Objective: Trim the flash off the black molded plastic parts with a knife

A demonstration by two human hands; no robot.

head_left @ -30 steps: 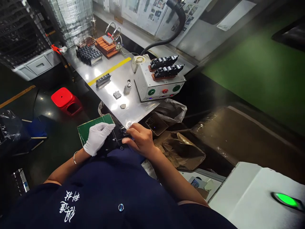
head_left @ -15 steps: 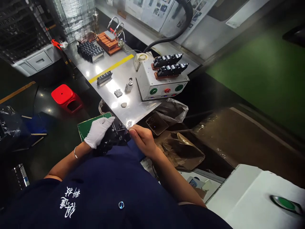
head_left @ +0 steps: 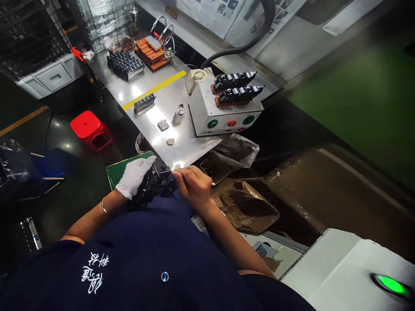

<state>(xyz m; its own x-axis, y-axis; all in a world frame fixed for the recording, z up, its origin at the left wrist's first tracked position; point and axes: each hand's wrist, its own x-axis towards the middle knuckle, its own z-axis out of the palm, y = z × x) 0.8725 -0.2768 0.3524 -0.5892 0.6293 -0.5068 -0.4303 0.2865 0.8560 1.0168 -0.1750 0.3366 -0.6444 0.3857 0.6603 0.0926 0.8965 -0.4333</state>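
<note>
My left hand (head_left: 134, 178), in a white glove, is closed on a black moulded part (head_left: 152, 183) with small shiny bits, held close to my body. A green board (head_left: 117, 172) shows beneath that glove. My bare right hand (head_left: 195, 185) pinches a thin stick (head_left: 166, 172) whose front end reaches the black part's right side. A whitish rear end of the stick pokes out behind the fingers; whether it is a swab I cannot tell. Ahead on the metal table (head_left: 142, 125) are a small metal can (head_left: 178, 114), a crumpled grey pad (head_left: 163, 125) and a flat grey piece (head_left: 170, 141).
A white control box (head_left: 227, 112) carries two black parts (head_left: 240, 93). Farther back are a row of black parts (head_left: 125, 65) and an orange fixture (head_left: 151, 52). A red stool (head_left: 87, 125) stands left. Right of my hand lie a phone (head_left: 214, 168) and brown bag (head_left: 246, 205).
My right hand has shifted slightly up and turned, bringing the stick's front and rear ends into view. The left hand keeps its grip. The green lamp at lower right has lit up.
</note>
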